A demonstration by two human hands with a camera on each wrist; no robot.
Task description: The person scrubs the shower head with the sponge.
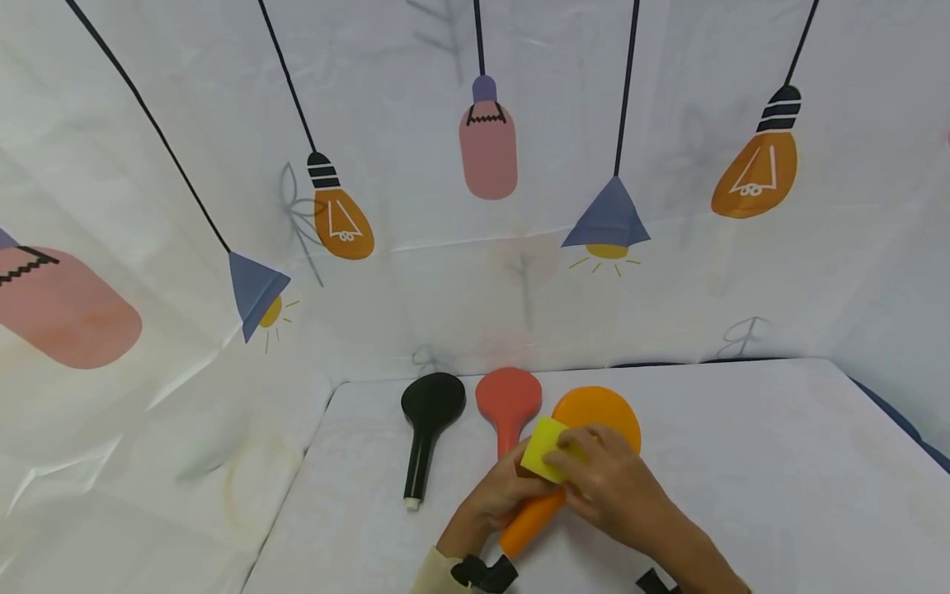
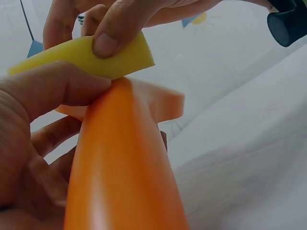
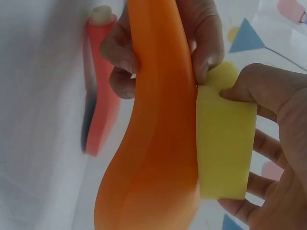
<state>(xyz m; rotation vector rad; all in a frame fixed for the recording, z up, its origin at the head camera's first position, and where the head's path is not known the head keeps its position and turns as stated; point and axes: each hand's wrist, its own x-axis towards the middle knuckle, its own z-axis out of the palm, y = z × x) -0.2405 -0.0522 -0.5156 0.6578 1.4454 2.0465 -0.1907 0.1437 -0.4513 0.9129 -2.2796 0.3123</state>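
Note:
An orange paddle (image 1: pixel 599 407) with a round head and a long handle is held tilted above the table. My left hand (image 1: pixel 496 497) grips it near where the handle meets the head, the thumb on the upper side in the left wrist view. My right hand (image 1: pixel 619 487) pinches a yellow sponge (image 1: pixel 540 447) between thumb and fingers. In the right wrist view the sponge (image 3: pixel 225 148) lies flat against the side of the orange paddle (image 3: pixel 153 120), beside the left fingers. The right hand covers part of the paddle's head in the head view.
A black paddle (image 1: pixel 434 403) with a pale end cap lies to the left on the white table (image 1: pixel 750 478). Beside it lies a red paddle (image 1: pixel 509 396), its handle partly behind the left hand. A white cloth printed with hanging lamps (image 1: pixel 416 305) rises behind the table.

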